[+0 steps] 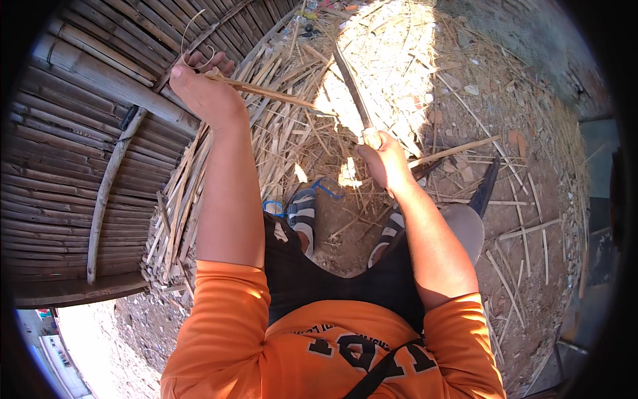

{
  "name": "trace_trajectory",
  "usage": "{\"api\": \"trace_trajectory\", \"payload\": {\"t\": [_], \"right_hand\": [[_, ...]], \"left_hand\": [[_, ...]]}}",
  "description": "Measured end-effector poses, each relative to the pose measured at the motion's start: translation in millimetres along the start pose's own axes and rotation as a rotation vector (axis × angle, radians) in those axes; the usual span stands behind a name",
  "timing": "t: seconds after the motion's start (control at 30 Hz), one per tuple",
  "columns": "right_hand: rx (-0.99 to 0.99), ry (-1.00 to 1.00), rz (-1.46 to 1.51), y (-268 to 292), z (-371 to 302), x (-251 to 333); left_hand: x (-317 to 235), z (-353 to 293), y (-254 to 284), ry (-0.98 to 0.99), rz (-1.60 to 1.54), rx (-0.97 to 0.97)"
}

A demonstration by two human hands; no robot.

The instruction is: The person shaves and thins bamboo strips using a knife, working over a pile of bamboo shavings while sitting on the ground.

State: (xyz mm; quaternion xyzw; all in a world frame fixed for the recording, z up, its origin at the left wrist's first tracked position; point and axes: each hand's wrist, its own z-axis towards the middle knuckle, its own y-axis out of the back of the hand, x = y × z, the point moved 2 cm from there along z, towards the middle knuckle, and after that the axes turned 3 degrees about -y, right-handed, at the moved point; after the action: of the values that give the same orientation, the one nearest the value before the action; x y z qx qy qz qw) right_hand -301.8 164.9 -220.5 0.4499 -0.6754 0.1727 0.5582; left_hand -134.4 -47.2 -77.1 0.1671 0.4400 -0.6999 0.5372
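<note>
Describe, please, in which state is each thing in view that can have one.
Left hand: closed on the strip.
Strip: held, slanting down toward the right.
Curl: thin, bent, at the left hand.
Right hand: closed on the knife's handle.
Knife: blade bare, pointing away from the person.
Footwear: worn.
Scraps: strewn loosely.

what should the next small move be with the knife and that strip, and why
Probably bring the knife slightly left, against the strip: the right hand grips its handle, the left hand holds the strip out, and its far end appears close to the blade. Whether they already touch, I cannot tell.
</note>
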Motion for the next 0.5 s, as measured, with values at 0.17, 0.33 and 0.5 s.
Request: {"api": "trace_trajectory", "payload": {"t": [0.17, 0.33, 0.5], "right_hand": [[0.039, -0.028, -0.045, 4, 13, -42], [0.013, -0.081, -0.123, 10, 16, -39], [-0.068, 0.049, -0.259, 3, 21, -31]], "left_hand": [[9, -6, -6, -0.174, -0.072, 0.116], [-73, 15, -7, -0.095, -0.075, 0.192], [-116, 59, 51, 0.021, -0.295, 0.517]]}}
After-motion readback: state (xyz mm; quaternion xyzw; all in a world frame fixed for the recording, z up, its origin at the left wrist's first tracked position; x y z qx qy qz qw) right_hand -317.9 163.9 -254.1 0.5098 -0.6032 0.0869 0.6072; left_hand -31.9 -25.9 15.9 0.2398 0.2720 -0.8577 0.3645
